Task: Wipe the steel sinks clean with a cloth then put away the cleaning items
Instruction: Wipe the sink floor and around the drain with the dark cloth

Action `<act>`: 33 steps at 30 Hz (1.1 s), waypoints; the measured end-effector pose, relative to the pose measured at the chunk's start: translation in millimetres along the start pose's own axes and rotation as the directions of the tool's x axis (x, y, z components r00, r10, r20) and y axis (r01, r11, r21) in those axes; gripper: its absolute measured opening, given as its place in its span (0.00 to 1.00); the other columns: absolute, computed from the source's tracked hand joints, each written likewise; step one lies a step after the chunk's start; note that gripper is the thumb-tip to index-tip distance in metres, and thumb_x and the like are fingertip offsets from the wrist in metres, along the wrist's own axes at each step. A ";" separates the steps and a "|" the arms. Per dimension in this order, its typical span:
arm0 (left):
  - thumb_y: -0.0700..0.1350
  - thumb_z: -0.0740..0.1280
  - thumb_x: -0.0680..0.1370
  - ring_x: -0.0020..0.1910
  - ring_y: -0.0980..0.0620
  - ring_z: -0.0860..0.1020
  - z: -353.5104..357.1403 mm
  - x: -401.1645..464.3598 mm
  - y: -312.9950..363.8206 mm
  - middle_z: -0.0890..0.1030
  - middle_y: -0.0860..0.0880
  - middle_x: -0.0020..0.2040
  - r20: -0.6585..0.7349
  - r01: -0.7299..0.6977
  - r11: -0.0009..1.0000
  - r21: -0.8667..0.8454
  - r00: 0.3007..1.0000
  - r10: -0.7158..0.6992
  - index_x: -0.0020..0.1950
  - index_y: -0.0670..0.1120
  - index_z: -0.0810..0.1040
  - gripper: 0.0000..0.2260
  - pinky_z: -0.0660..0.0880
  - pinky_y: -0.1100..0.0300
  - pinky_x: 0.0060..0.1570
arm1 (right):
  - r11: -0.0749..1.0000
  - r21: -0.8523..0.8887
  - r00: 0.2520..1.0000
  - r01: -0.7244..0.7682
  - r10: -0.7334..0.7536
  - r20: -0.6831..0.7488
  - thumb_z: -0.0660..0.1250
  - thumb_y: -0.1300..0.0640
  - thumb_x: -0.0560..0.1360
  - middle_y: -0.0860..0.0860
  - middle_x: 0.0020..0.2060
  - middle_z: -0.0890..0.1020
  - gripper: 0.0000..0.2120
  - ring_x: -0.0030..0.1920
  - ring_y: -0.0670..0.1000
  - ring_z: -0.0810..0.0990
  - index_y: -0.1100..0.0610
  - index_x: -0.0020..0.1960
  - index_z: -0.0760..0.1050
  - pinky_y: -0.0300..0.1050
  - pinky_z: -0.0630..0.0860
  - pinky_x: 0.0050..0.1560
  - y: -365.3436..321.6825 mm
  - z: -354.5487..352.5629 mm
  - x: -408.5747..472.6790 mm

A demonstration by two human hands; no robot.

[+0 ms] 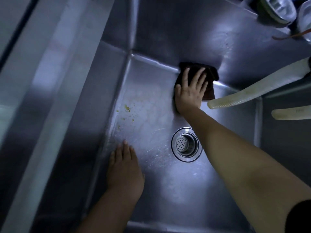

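Nearest you, your left hand (123,167) lies flat on the scratched, brushed-steel floor of the sink (151,190) close to its left wall, fingers straight and pressed together, holding nothing. Just right of it sits the round drain (186,144), a polished ring around a perforated metal strainer cup. Farther along the left edge of the floor, small yellowish specks (127,108) dot the steel. Beyond the drain, your right hand (190,93) presses a dark, soft-looking cloth (211,76) against the seam where the floor meets the far wall, fingers (200,74) straight and slightly spread over it, thumb out to the left. Two pale, ribbed hoses (252,93) reach in from the right edge, the nearer end just beside the cloth. At the far right corner, shiny round metal ware (279,9) rests on the rim.
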State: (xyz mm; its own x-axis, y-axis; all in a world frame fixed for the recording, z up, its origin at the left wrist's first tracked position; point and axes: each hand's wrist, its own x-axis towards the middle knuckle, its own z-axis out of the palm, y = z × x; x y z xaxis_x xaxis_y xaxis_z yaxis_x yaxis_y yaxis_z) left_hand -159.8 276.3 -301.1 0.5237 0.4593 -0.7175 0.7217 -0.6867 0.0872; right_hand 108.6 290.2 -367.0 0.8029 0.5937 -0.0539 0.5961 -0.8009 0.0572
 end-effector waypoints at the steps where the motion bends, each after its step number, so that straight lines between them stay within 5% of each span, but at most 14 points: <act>1: 0.56 0.57 0.79 0.76 0.42 0.42 -0.2 -0.8 0.1 0.37 0.39 0.76 0.006 -0.001 1.000 0.001 1.000 0.001 0.76 0.39 0.40 0.37 0.43 0.49 0.74 | 0.998 0.010 0.998 0.065 -0.065 0.019 0.50 0.46 0.80 0.62 0.76 0.45 0.29 0.75 0.62 0.47 0.51 0.77 0.45 0.61 0.43 0.73 -10.1 0.0 -2.3; 8: 0.57 0.57 0.79 0.76 0.42 0.44 -10.4 -7.2 -1.7 0.39 0.39 0.77 0.060 -0.003 0.999 0.054 0.998 0.000 0.76 0.39 0.39 0.38 0.45 0.49 0.74 | 0.799 0.100 0.786 0.593 -0.602 0.141 0.48 0.47 0.79 0.52 0.77 0.45 0.28 0.76 0.54 0.42 0.48 0.77 0.44 0.61 0.39 0.72 -82.9 -1.2 -24.7; 17: 0.58 0.56 0.79 0.73 0.44 0.59 -71.3 -66.8 -17.0 0.58 0.43 0.75 -0.032 -0.010 0.967 0.255 0.999 0.019 0.76 0.40 0.53 0.32 0.56 0.49 0.70 | 0.511 0.198 0.454 0.837 -0.849 0.272 0.53 0.48 0.79 0.53 0.77 0.44 0.30 0.73 0.54 0.32 0.49 0.77 0.46 0.56 0.24 0.66 -41.5 -8.5 -153.7; 22: 0.48 0.72 0.68 0.53 0.44 0.80 -108.5 -114.8 -42.8 0.82 0.43 0.50 -0.246 -0.271 0.871 0.410 0.886 0.392 0.54 0.41 0.80 0.18 0.74 0.50 0.57 | 0.357 0.186 0.316 0.915 -0.924 0.217 0.57 0.48 0.76 0.53 0.73 0.63 0.27 0.73 0.57 0.61 0.50 0.74 0.62 0.62 0.52 0.70 0.3 -17.8 -214.4; 24: 0.45 0.70 0.67 0.55 0.41 0.80 -119.4 -120.2 -58.3 0.83 0.41 0.46 -0.296 -0.321 0.779 0.539 0.794 0.531 0.49 0.40 0.83 0.14 0.71 0.45 0.61 | 0.378 0.208 0.352 0.902 -0.924 0.153 0.61 0.47 0.75 0.52 0.72 0.67 0.27 0.71 0.55 0.66 0.49 0.73 0.65 0.59 0.60 0.69 4.1 -19.4 -207.9; 27: 0.44 0.59 0.70 0.62 0.40 0.76 -133.3 -121.1 -78.5 0.83 0.40 0.50 -0.274 -0.308 0.727 0.614 0.780 0.562 0.51 0.39 0.82 0.18 0.56 0.45 0.70 | 0.548 0.205 0.531 0.811 -0.837 0.136 0.68 0.45 0.72 0.54 0.72 0.67 0.33 0.71 0.57 0.66 0.52 0.73 0.64 0.57 0.63 0.68 -17.6 -20.1 -172.3; 33: 0.48 0.59 0.71 0.63 0.44 0.74 -135.5 -113.6 -84.9 0.82 0.47 0.49 -0.188 -0.358 0.757 0.547 0.829 0.527 0.48 0.45 0.82 0.16 0.47 0.46 0.75 | 0.801 0.174 0.794 0.572 -0.595 0.128 0.48 0.42 0.79 0.58 0.76 0.50 0.34 0.76 0.57 0.45 0.62 0.76 0.45 0.53 0.39 0.73 -91.9 -9.7 -68.6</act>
State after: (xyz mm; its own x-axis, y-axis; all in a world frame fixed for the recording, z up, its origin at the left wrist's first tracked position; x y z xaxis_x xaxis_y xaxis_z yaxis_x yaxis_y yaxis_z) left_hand -219.3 358.8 -133.3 0.8994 0.1247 -0.4189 0.1119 -0.9922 -0.0552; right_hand -1.1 323.9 -358.8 0.2816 0.9374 -0.2048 0.9355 -0.3157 -0.1586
